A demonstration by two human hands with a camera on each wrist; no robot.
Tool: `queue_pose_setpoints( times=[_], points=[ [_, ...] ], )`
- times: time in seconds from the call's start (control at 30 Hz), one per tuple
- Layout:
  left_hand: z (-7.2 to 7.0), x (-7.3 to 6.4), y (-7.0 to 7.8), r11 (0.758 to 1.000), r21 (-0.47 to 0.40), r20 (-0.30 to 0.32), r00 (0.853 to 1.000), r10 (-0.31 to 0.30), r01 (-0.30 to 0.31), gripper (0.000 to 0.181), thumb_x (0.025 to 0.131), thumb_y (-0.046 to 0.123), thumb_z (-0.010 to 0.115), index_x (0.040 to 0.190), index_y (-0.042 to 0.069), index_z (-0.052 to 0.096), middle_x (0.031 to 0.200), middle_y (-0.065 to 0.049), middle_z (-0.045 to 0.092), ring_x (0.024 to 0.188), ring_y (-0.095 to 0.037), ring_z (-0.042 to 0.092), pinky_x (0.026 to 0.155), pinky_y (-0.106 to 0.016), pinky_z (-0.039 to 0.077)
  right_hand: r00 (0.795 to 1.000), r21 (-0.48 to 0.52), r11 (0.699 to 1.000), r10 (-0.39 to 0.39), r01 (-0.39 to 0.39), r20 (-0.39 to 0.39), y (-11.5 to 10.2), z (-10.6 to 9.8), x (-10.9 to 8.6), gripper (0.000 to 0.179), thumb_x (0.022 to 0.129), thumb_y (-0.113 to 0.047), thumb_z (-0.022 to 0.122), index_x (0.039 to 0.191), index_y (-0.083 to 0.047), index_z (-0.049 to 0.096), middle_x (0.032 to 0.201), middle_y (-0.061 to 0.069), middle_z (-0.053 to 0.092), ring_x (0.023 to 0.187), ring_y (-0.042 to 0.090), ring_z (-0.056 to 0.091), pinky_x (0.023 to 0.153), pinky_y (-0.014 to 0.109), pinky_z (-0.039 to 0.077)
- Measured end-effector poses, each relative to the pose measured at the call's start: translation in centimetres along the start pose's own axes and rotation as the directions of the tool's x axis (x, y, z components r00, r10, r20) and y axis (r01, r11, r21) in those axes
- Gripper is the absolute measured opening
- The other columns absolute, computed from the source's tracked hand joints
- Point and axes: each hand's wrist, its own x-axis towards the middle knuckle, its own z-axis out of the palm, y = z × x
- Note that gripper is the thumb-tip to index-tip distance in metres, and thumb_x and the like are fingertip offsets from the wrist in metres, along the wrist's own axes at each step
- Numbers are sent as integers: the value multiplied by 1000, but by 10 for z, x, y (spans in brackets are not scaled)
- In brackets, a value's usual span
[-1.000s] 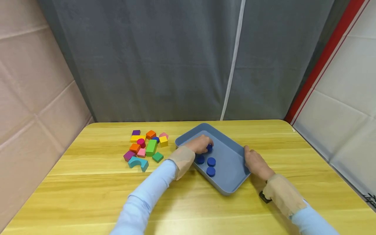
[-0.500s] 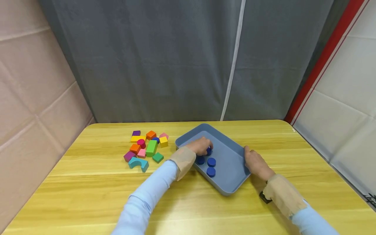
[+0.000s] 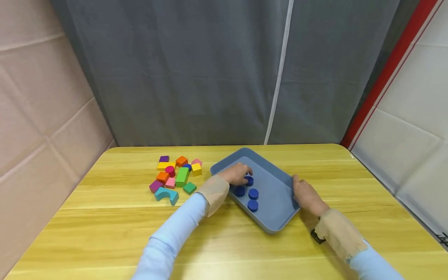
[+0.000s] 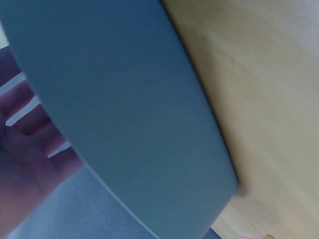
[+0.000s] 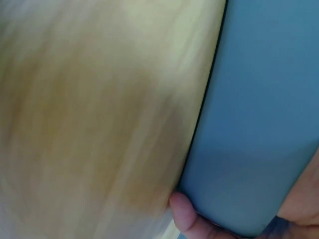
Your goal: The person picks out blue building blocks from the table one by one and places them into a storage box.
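Note:
A blue-grey tray lies askew on the table with several blue round blocks inside. My left hand reaches over its left wall, fingers down at the farthest visible round block. In the left wrist view the tray wall hides the fingertips; the fingers look spread and loose. At the right side, my right hand grips the tray's edge. The right wrist view shows a fingertip against the tray's outer wall.
Left of the tray lies a loose group of coloured blocks, among them a light green block, a turquoise arch, a dark green block and a yellow block. A grey curtain hangs behind the wooden table.
The round block at my left fingers has shifted slightly toward the near side, close to the others, and the fingers have drawn back a little from it. My right hand stays on the tray.

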Motion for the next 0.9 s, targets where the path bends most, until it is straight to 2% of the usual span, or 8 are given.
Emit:
queue_pose_setpoints(
  times=[0.3, 0.4, 0.57, 0.73, 0.9],
  points=[
    [-3, -9, -10, 998, -69, -92, 996, -13, 7, 25, 86, 12, 56, 110, 6, 61, 110, -8, 60, 100, -20, 53, 85, -28, 44, 1000, 5, 1000, -2, 2, 2, 1, 0, 0, 28, 72, 13, 52, 94, 12, 35, 65, 21, 47, 54, 30, 51, 45, 35, 45],
    [-4, -13, -13, 997, -79, -132, 991, 5, -16, 23, 86, 10, 56, 108, 4, 62, 107, -9, 61, 100, -21, 54, 85, -30, 45, 1000, 5, 1000, -5, 5, -3, 2, 1, 0, 28, 72, 13, 52, 93, 11, 35, 64, 21, 46, 54, 29, 51, 45, 35, 44],
    [-8, -21, -18, 992, -114, -194, 981, 23, -46, 21, 85, 7, 56, 104, 0, 62, 100, -12, 62, 90, -22, 57, 80, -30, 47, 1000, 9, 1000, -7, 7, 5, 3, 1, 0, 27, 73, 13, 51, 93, 11, 34, 64, 20, 46, 54, 29, 51, 45, 35, 44],
    [-10, -27, -24, 984, -172, -239, 971, 1, -43, 20, 85, 6, 55, 102, -2, 61, 93, -11, 62, 81, -20, 56, 75, -28, 49, 1000, 13, 1000, -3, 3, 12, 3, 2, 1, 27, 73, 13, 51, 93, 11, 34, 65, 20, 47, 54, 30, 52, 45, 35, 44],
    [-11, -33, -31, 976, -216, -267, 963, -26, -34, 19, 85, 6, 56, 102, -2, 61, 88, -9, 60, 77, -18, 53, 71, -25, 48, 1000, -3, 1000, -26, 26, -14, 3, 3, 1, 28, 71, 13, 53, 92, 11, 34, 63, 19, 46, 53, 30, 51, 45, 36, 44]
  ],
)
